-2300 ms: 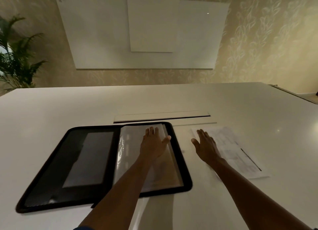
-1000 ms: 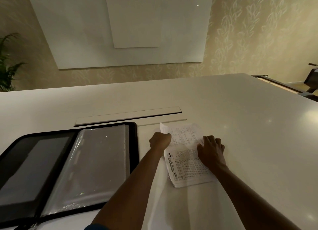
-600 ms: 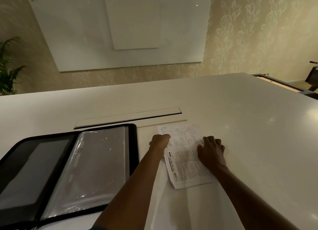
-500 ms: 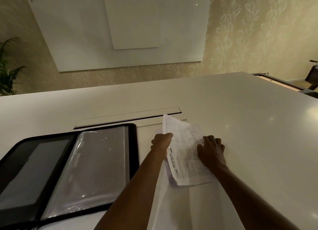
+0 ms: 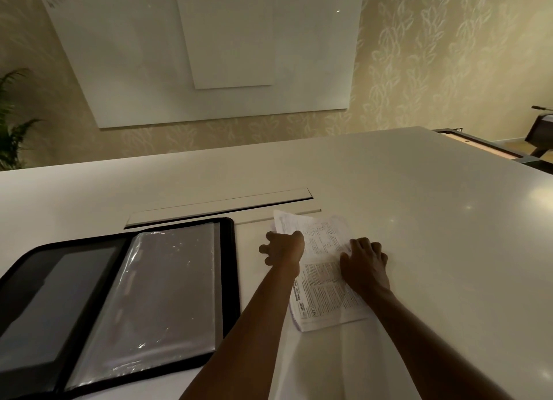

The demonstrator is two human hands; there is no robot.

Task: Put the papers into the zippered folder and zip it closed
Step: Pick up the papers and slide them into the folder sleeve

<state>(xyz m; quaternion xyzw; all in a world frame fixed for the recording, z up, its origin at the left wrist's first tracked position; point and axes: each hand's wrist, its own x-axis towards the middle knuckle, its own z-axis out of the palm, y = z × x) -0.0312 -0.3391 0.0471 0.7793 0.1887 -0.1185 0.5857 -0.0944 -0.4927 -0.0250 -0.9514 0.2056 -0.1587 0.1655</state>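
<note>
The step in hand is gathering the papers (image 5: 324, 283), which lie mid-desk (image 5: 434, 220) just right of the open folder (image 5: 230, 280). Left hand (image 5: 282, 248) fingers pinch their lifted left edge; right hand (image 5: 363, 263) presses them, fingers bent. Next, I judge: lift them clear and slide them into the folder.

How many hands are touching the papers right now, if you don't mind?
2: the left hand pinches the papers' lifted left edge; the right hand presses on their right side.
</note>
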